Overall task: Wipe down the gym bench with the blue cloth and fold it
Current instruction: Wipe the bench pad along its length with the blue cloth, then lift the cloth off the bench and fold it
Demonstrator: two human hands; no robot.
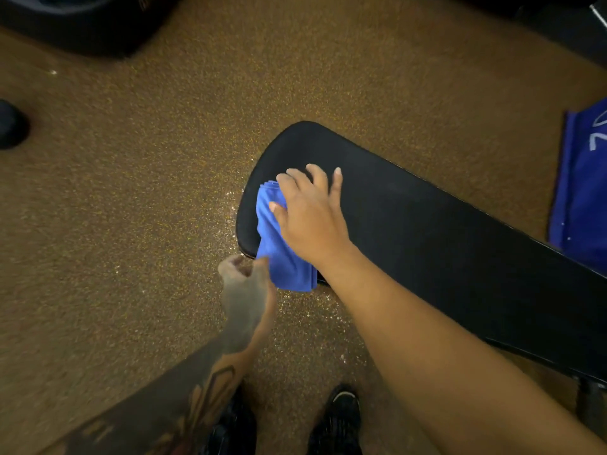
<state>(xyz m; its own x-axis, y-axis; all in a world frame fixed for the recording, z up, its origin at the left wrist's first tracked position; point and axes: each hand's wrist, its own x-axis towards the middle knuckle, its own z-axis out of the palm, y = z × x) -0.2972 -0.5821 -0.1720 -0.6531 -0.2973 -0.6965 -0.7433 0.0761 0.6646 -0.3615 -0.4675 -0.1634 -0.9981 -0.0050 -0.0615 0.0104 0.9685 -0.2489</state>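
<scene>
A long black padded gym bench [427,231] runs from the centre of the view out toward four o'clock, its rounded end pointing to about eleven o'clock over a speckled brown rubber floor [131,208]. On that rounded end lies a blue cloth [279,247], folded into a thick strip with stacked layers showing at its far edge; its near end hangs over the bench's six o'clock side. The right hand [312,215] lies flat on the cloth, palm down, fingers spread wide, the fingertips reaching past the cloth onto the black padding. The left hand [246,290], on a tattooed forearm, sits at seven o'clock from the cloth, fingers curled narrow with thumb and forefinger pinching the hanging lower corner. Two black shoes [335,418] show at six o'clock. A blue fabric item with white markings [581,192] sits at three o'clock, beyond the bench. Dark objects [82,21] fill the eleven o'clock corner.
</scene>
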